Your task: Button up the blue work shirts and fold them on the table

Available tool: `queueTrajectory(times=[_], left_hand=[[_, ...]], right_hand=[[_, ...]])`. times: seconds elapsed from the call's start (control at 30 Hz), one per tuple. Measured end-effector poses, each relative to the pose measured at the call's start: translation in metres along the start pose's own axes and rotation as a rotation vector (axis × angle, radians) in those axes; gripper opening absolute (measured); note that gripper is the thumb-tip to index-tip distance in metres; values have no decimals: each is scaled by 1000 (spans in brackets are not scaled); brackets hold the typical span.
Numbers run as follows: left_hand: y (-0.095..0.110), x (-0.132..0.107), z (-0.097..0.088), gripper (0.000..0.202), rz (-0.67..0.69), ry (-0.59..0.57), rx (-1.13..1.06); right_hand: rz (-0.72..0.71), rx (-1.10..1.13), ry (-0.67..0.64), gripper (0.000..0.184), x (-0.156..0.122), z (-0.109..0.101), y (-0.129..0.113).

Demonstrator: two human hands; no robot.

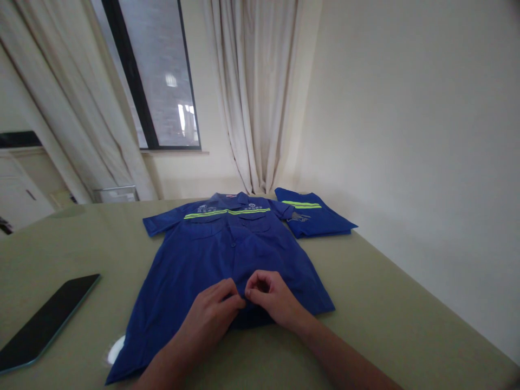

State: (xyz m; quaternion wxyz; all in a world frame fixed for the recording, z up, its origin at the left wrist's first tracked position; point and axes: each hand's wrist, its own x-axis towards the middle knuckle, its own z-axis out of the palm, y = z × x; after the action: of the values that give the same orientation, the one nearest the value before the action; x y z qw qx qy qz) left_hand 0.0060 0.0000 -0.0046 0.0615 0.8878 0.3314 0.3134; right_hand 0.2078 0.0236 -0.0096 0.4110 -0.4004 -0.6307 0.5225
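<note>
The left hand (213,310) and right hand (276,300), just beside each other and equally near, pinch the blue shirt (182,271) between thumb and fingers mid-hem. Its long axis runs forward from the fingertips to the collar (231,201); beyond, rightward, lies a folded garment (325,221).

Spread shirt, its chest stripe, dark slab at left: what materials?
Shirt: matte cloth, probably woven; soft creases, no gloss.
Chest stripe: possibly reflective tape; bright yellow-green lines, flat on the cloth.
Dark slab: smooth, perhaps glass or plastic; flat dark face, thin bluish rim, rim material unclear.
</note>
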Motion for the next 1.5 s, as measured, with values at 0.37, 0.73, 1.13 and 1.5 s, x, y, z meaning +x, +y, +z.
queueTrajectory(times=[0.37, 0.73, 1.13, 1.5], left_hand=[[-1, 8, 4, 18, -454, -15, -437], [-5, 7, 9, 18, -656, -86, -673], [-4, 7, 14, 15, -666, -58, -768], [3, 5, 7, 16, -344, 218, -94]], right_hand=[[-172, -194, -10, 2, -7, -2, -12], [-311, -327, -22, 6, -13, 1, -11], [-271, -319, -38, 4, -15, 3, -12], [-150, -139, 122, 18, -8, 3, -11]])
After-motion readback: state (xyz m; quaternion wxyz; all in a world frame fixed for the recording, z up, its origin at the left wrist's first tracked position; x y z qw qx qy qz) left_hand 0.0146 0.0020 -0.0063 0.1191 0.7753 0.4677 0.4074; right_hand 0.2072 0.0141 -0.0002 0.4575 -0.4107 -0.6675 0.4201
